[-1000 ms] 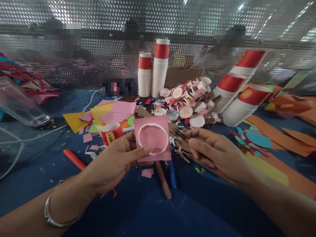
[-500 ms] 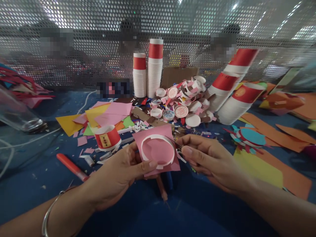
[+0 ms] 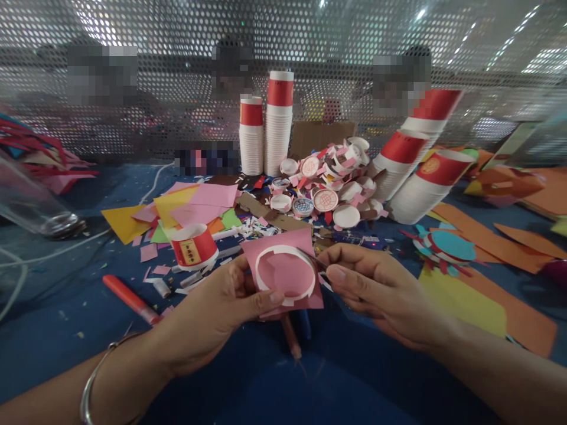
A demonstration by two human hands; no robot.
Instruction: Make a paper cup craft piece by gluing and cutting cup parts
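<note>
My left hand [image 3: 230, 304] pinches the lower left edge of a square of pink paper [image 3: 287, 274], its thumb on top. A white paper ring [image 3: 305, 258] with small tabs lies against that sheet and frames its middle. On the other side, the closed fingers of my right hand [image 3: 367, 283] hold a thin dark metal tool [image 3: 318, 261]. Its tip reaches the ring's upper right edge; whether it is tweezers or a blade I cannot tell. Below the sheet, a brown pen-like stick [image 3: 291, 337] and a blue one [image 3: 305, 324] show in part.
A cut red cup [image 3: 195, 247] and a red marker [image 3: 129, 298] lie left. Behind are paper scraps, a heap of paper discs [image 3: 325, 199] and cup stacks [image 3: 278, 136]. Orange sheets [image 3: 527, 307] and a blue-topped paper piece [image 3: 452, 243] are right. A perforated screen [image 3: 310, 35] stands behind.
The pink sheet has tilted and shifted slightly down and right in my left hand. The tool in my right hand now lies closer over the ring's upper right edge.
</note>
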